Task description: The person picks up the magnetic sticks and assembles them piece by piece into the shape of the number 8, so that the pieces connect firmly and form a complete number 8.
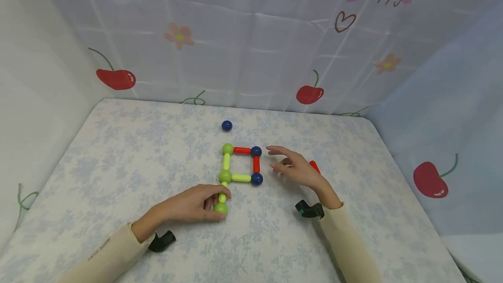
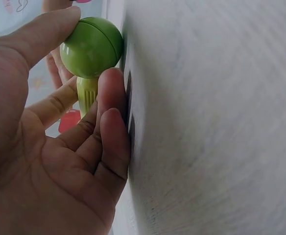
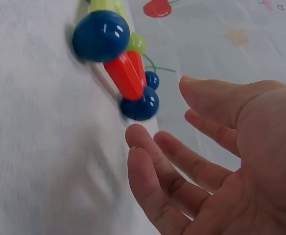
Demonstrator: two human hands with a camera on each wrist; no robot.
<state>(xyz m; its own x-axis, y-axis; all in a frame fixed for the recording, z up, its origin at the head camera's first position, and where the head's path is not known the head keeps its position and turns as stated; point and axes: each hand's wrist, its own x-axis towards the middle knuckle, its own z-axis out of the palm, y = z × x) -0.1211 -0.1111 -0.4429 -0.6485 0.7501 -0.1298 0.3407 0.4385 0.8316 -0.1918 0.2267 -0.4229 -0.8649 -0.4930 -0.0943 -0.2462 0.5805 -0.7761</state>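
Observation:
A ball-and-rod toy frame lies on the table, its square made of a red rod (image 1: 242, 150), another red rod (image 1: 256, 164), yellow-green rods and green and blue balls. From the square's near left corner, another yellow-green rod (image 1: 222, 197) runs toward the front and ends in a green ball (image 2: 91, 48). My left hand (image 1: 190, 204) holds that end, thumb on the ball and fingers curled about the ball and rod. To the right of the square, my right hand (image 1: 296, 169) hovers with loosely bent fingers, holding nothing. It is nearest the blue ball (image 3: 142, 104) at the far right corner.
A loose blue ball (image 1: 226, 125) lies behind the frame. A red rod (image 1: 315, 167) is partly hidden behind the right hand. Each wrist carries a black camera mount, and a printed curtain (image 1: 243, 56) hangs along the table's back edge.

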